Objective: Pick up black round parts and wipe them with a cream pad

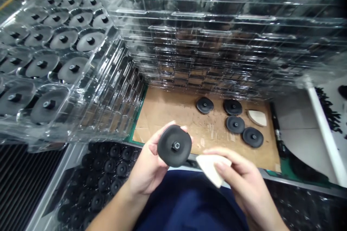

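Clear plastic trays [225, 32] are standing in a tall stack straight ahead, and a second stack [62, 54] is leaning in from the left, with light glinting along the edges. I'm logging a cardboard sheet [168, 115] lying on the bench, a green mat [137, 115] showing along its left edge. Grey floor [295, 130] is showing off to the right, a white pole [324, 133] running diagonally past it. A black slatted panel [24, 177] is sitting low on the left, beside a metal rail [51, 184].
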`<action>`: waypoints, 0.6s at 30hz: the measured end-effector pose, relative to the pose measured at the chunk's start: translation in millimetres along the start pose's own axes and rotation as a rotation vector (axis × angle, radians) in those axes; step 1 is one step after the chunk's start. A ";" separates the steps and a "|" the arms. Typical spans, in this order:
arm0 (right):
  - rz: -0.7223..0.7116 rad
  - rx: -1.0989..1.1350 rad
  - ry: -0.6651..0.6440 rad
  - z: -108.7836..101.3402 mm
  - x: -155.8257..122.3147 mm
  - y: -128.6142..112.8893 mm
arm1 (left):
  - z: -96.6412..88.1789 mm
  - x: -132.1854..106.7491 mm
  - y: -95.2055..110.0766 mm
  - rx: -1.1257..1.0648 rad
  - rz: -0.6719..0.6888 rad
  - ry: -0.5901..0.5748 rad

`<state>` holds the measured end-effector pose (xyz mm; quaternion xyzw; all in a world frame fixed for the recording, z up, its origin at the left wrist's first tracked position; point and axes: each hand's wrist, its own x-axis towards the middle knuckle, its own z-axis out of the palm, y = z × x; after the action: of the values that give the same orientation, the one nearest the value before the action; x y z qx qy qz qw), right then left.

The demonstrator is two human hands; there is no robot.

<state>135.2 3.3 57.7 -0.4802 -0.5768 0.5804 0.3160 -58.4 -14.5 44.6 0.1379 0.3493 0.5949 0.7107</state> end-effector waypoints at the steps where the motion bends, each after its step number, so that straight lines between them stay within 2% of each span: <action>1: 0.028 0.003 0.076 -2.6 0.2 1.9 | 0.9 -0.5 -1.1 0.000 -0.004 -0.001; 3: -0.020 -0.084 0.208 -3.8 2.4 -1.4 | 3.6 -1.5 -3.5 0.003 -0.012 0.002; 5: -0.182 -0.242 0.251 -0.5 6.6 -12.3 | 6.2 -2.5 -5.2 0.015 -0.007 0.007; 8: -0.492 -0.493 0.156 6.6 14.8 -30.3 | 7.0 -3.8 -5.9 0.070 0.014 0.051; 10: -0.569 -0.594 0.049 9.3 20.0 -36.7 | 5.4 -4.3 -5.7 0.113 0.010 0.085; 14: -0.611 -0.646 0.024 8.9 25.8 -35.3 | 1.3 -3.3 -7.6 0.138 0.000 0.108; 15: -0.588 -0.638 0.005 8.5 26.6 -33.9 | 0.4 -2.7 -8.8 0.141 -0.006 0.119; 18: -0.399 -0.567 -0.115 7.4 29.1 -31.8 | -2.0 -0.9 -13.7 0.130 -0.041 0.156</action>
<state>112.6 31.7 82.1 -0.3930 -0.8145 0.3501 0.2443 -49.5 -19.2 35.0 0.1296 0.4443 0.5652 0.6829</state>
